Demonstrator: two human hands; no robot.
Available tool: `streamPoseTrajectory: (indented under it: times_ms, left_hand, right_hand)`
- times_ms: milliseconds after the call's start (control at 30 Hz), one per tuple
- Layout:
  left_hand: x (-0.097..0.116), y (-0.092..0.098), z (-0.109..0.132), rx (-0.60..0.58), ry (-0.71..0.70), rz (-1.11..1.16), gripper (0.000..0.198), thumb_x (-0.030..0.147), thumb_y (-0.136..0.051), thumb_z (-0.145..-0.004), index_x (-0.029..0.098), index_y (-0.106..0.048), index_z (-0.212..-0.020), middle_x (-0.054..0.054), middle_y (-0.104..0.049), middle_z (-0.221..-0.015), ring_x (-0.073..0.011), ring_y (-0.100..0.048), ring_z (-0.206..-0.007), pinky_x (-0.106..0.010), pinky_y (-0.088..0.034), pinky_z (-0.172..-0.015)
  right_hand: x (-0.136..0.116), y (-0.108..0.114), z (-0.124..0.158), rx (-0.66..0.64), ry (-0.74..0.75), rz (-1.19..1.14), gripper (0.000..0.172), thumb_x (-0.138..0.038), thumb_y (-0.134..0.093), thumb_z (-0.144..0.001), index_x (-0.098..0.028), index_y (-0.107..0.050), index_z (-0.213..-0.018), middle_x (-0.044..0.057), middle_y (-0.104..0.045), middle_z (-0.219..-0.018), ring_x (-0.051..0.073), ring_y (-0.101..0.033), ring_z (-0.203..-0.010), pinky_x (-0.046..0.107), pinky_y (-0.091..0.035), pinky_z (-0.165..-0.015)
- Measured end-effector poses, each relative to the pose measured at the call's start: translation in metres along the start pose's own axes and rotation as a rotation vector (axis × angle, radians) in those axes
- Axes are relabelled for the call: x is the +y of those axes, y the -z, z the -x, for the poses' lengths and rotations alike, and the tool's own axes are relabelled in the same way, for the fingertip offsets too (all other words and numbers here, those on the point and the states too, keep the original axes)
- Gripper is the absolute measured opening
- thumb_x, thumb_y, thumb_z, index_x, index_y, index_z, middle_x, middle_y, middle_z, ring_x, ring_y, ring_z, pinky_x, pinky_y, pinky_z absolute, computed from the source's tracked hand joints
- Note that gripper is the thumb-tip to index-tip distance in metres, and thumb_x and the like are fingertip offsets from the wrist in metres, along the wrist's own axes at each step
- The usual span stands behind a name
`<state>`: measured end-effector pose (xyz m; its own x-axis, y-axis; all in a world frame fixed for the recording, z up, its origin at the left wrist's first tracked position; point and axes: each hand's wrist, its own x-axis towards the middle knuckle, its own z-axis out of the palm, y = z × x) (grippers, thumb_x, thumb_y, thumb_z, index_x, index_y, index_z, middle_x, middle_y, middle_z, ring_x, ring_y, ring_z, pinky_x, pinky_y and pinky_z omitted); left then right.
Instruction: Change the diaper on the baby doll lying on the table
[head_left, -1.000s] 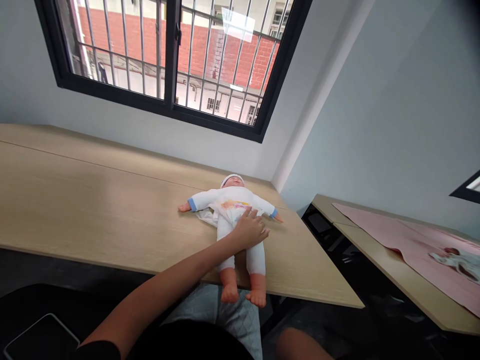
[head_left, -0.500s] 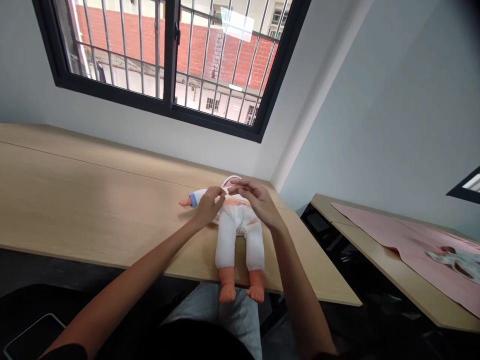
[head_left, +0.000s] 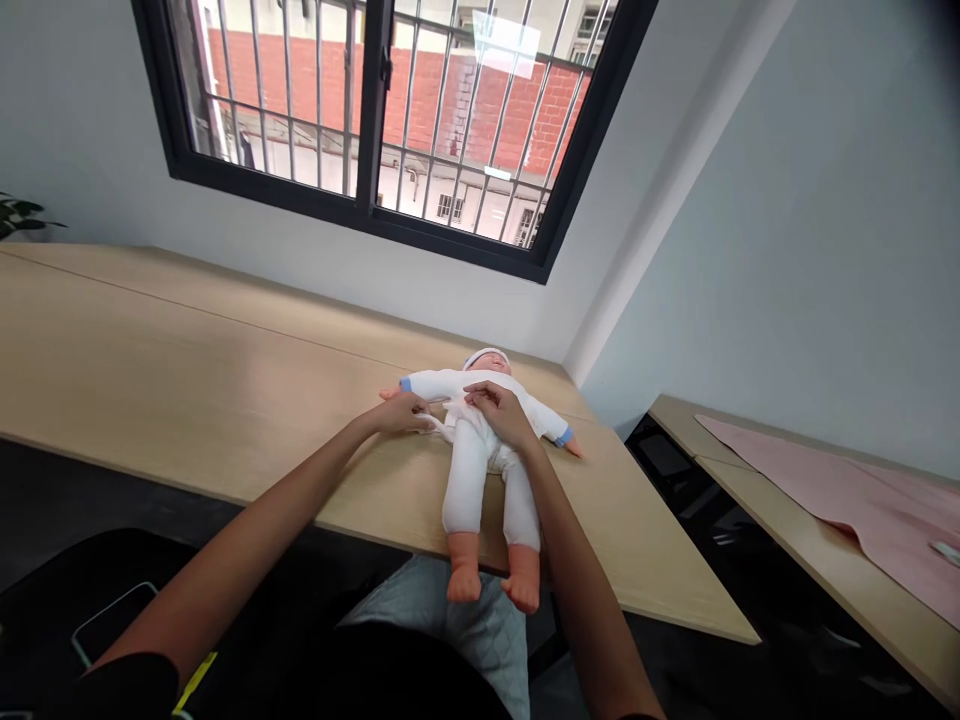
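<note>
Two hands partly hide the doll and cloth.

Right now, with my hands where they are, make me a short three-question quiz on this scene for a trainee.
1. True or false: the baby doll in white clothes lies face down on the pale wooden table.
2. What do the fingers of the left hand hold?
3. Fill in the colour: the doll's sleeve cuffs are ____.

Key:
1. False; it lies face up.
2. Loose white cloth beside the doll.
3. Blue.
</note>
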<state>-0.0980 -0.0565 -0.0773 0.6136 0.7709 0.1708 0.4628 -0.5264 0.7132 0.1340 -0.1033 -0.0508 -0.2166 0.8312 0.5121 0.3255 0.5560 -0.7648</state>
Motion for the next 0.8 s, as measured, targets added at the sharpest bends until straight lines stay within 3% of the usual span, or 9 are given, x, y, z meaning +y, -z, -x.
streamPoseTrajectory:
  times_ms: [167, 333, 533, 700, 800]
  left_hand:
    - [0.007, 0.0, 0.007, 0.066, 0.02, 0.084, 0.042, 0.057, -0.055, -0.078, 0.015, -0.061, -0.076, 0.0, -0.055, -0.057, -0.0127, -0.049, -0.054, -0.024, -0.036, -0.054]
    - [0.007, -0.01, 0.004, 0.167, -0.005, 0.082, 0.045, 0.06, -0.051, -0.08, 0.016, -0.057, -0.085, -0.002, -0.059, -0.073, -0.0164, -0.055, -0.07, -0.025, -0.041, -0.063]
    - [0.003, -0.008, 0.008, 0.062, 0.027, 0.014, 0.045, 0.052, -0.071, -0.064, 0.017, -0.057, -0.088, 0.0, -0.059, -0.074, -0.0162, -0.054, -0.068, -0.023, -0.037, -0.058]
    - [-0.001, -0.001, 0.011, 0.013, 0.084, -0.04, 0.036, 0.047, -0.072, -0.063, 0.018, -0.062, -0.08, 0.0, -0.06, -0.069, -0.0171, -0.052, -0.064, -0.023, -0.033, -0.056]
    - [-0.001, 0.003, 0.011, -0.027, 0.089, -0.039, 0.035, 0.045, -0.074, -0.06, 0.019, -0.065, -0.08, 0.0, -0.063, -0.071, -0.0179, -0.055, -0.07, -0.023, -0.035, -0.06]
  right_hand:
    - [0.004, -0.003, 0.001, -0.001, 0.045, 0.048, 0.02, -0.026, -0.05, -0.082, -0.02, -0.067, -0.092, 0.004, -0.071, -0.09, 0.018, -0.067, -0.088, 0.033, -0.05, -0.084]
    - [0.007, -0.002, 0.001, -0.001, 0.048, 0.062, 0.021, -0.025, -0.05, -0.082, -0.02, -0.067, -0.092, 0.004, -0.071, -0.094, 0.018, -0.066, -0.088, 0.034, -0.05, -0.085]
    - [0.003, -0.001, 0.003, 0.018, 0.07, 0.072, 0.02, -0.027, -0.05, -0.084, -0.019, -0.067, -0.092, 0.005, -0.071, -0.095, 0.018, -0.065, -0.09, 0.033, -0.049, -0.085]
    - [0.003, 0.0, 0.003, 0.05, 0.105, 0.21, 0.024, -0.026, -0.048, -0.087, -0.02, -0.068, -0.099, 0.006, -0.068, -0.105, 0.019, -0.061, -0.096, 0.035, -0.047, -0.088]
    - [0.005, 0.0, 0.003, -0.001, 0.168, 0.343, 0.024, -0.024, -0.049, -0.089, -0.023, -0.07, -0.101, 0.005, -0.069, -0.106, 0.021, -0.058, -0.103, 0.038, -0.042, -0.095]
